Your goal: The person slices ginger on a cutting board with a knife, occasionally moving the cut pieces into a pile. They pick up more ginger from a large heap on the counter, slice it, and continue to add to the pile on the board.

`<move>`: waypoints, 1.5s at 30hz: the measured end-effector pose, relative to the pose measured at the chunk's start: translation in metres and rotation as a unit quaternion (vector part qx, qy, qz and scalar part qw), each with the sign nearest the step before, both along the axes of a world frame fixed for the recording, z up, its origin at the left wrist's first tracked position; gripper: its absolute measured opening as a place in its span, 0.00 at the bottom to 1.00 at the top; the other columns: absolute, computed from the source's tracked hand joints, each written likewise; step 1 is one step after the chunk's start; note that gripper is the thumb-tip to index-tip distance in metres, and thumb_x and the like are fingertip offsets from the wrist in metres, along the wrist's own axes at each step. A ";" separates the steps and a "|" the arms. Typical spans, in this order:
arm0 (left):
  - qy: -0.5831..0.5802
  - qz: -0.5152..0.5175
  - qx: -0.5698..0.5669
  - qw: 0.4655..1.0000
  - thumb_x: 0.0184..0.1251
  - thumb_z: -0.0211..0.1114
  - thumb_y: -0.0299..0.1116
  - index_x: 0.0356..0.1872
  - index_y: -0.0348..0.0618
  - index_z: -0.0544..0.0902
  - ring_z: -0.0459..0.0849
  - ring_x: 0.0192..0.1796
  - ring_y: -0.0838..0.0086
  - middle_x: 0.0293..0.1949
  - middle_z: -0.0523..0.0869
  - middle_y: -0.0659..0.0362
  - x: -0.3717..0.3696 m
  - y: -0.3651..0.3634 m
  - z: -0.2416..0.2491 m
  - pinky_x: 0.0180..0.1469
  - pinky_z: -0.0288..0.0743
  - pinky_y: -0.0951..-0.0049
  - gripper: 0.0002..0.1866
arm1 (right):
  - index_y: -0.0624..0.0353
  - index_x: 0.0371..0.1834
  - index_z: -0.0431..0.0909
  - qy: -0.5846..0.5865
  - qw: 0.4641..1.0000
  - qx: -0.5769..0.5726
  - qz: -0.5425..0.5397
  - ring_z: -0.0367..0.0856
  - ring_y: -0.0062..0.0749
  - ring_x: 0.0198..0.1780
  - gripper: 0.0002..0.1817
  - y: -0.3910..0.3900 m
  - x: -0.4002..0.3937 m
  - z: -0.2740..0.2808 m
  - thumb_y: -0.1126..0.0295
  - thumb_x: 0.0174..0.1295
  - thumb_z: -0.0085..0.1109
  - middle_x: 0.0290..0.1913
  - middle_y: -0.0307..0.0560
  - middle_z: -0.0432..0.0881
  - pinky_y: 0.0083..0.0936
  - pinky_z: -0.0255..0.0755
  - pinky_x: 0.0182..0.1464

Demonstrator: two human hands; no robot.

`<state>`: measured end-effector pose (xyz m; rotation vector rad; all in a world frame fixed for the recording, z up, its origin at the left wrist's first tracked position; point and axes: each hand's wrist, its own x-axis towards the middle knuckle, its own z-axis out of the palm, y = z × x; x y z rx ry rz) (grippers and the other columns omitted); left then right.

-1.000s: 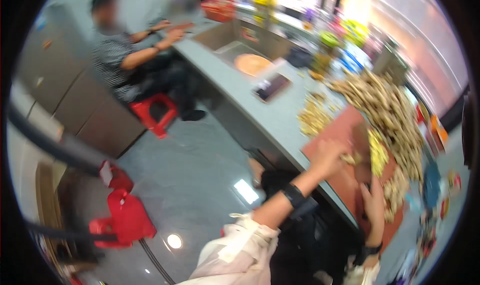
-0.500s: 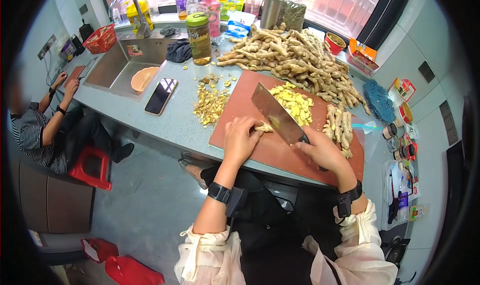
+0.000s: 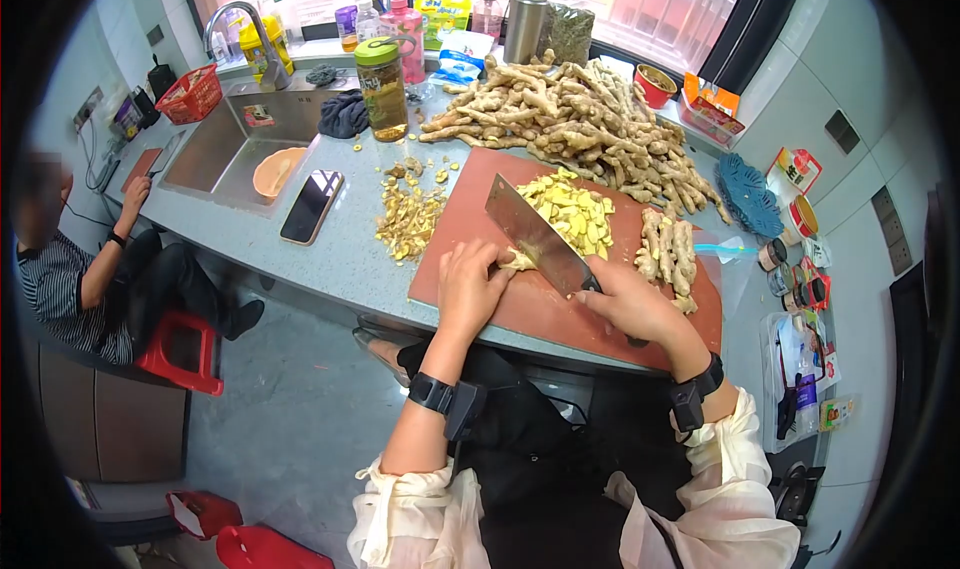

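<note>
A reddish-brown cutting board (image 3: 460, 194) lies on the grey counter. My left hand (image 3: 472, 284) is closed on a small piece of ginger (image 3: 518, 261) at the board's left part. The handle of a wide cleaver (image 3: 535, 234) is in my right hand (image 3: 625, 299), and its blade leans beside that piece. Behind the blade sits a heap of yellow ginger slices (image 3: 575, 209). Several whole ginger roots (image 3: 665, 254) rest on the board's right side. A large pile of ginger (image 3: 570, 114) lies behind the board, and scraps (image 3: 408, 219) lie to its left.
Left of the scraps are a phone (image 3: 312, 206) and a sink (image 3: 210, 164) holding an orange bowl (image 3: 278, 172). A green-lidded bottle (image 3: 382, 89) stands behind. Another person (image 3: 75, 279) sits at far left. Jars (image 3: 785, 281) and a blue dish (image 3: 750, 199) stand right.
The view has shifted slightly. My hands keep nearly the same places on the board, with the cleaver still by the ginger piece. The other person's one hand has moved up toward their head.
</note>
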<state>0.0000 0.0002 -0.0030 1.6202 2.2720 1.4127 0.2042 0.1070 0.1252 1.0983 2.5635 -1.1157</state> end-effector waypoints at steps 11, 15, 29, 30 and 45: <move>-0.004 -0.013 0.011 1.000 0.58 0.76 0.33 0.37 0.49 0.89 0.82 0.47 0.62 0.38 0.85 0.61 0.000 0.002 -0.001 0.53 0.68 0.62 0.07 | 0.67 0.52 0.70 0.051 0.982 0.153 0.100 0.84 0.65 0.45 0.18 0.013 -0.019 -0.027 0.64 0.72 0.60 0.42 0.69 0.83 0.51 0.77 0.48; -0.005 -0.005 0.004 1.000 0.59 0.76 0.32 0.37 0.49 0.89 0.82 0.48 0.63 0.38 0.85 0.61 0.002 0.001 0.002 0.53 0.68 0.62 0.07 | 0.69 0.49 0.70 0.053 0.980 0.170 0.093 0.83 0.70 0.47 0.16 0.007 -0.040 -0.031 0.65 0.70 0.59 0.40 0.71 0.83 0.54 0.76 0.49; 0.005 -0.010 0.015 1.000 0.57 0.77 0.30 0.37 0.47 0.88 0.82 0.46 0.62 0.38 0.85 0.61 0.000 0.001 0.000 0.51 0.68 0.62 0.08 | 0.67 0.49 0.70 -0.012 0.980 0.180 0.088 0.83 0.69 0.47 0.17 -0.003 -0.007 -0.031 0.64 0.72 0.60 0.41 0.71 0.83 0.56 0.75 0.50; 0.001 -0.013 0.019 1.000 0.57 0.77 0.30 0.37 0.47 0.88 0.82 0.46 0.62 0.38 0.85 0.62 0.001 0.001 0.000 0.51 0.68 0.62 0.08 | 0.67 0.50 0.70 0.004 0.981 0.177 0.081 0.83 0.70 0.48 0.17 -0.002 -0.014 -0.032 0.64 0.72 0.60 0.41 0.71 0.83 0.56 0.75 0.51; -0.002 -0.012 0.008 1.000 0.57 0.77 0.32 0.38 0.47 0.87 0.82 0.47 0.62 0.38 0.84 0.61 0.000 -0.001 0.000 0.52 0.68 0.61 0.09 | 0.64 0.60 0.74 0.127 0.990 0.068 0.011 0.82 0.30 0.27 0.18 0.016 0.018 -0.026 0.68 0.72 0.62 0.37 0.48 0.81 0.32 0.77 0.31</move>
